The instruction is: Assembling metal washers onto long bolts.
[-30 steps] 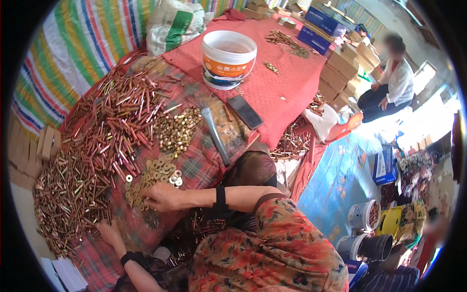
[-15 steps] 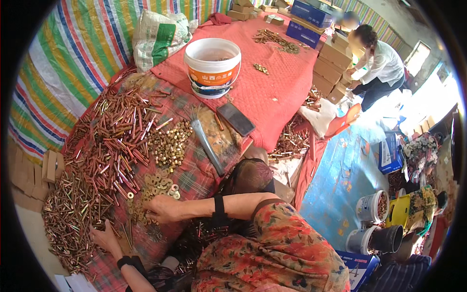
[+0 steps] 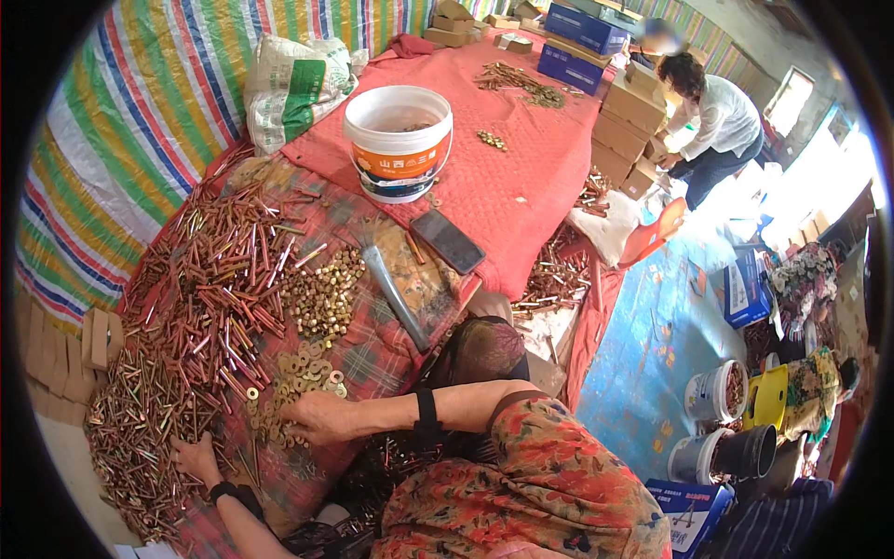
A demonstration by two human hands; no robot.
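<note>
Right hand [image 3: 321, 416] lower centre, fingers curled grasping washers [image 3: 303, 377]; left hand [image 3: 197, 457] lower left, spread flat on bolts [image 3: 200, 307]. Risk: washers scattering into bolts through loose grip.

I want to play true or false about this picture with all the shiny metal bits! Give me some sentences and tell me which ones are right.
1. The right hand rests on a pile of brass washers. True.
2. The left hand is holding the white bucket. False: it lies among the long bolts, far from the bucket.
3. A dark phone lies flat on the red cloth. True.
4. The white bucket is tipped over on its side. False: it stands upright.
5. Another person in a white top bends over by the cardboard boxes. True.
</note>
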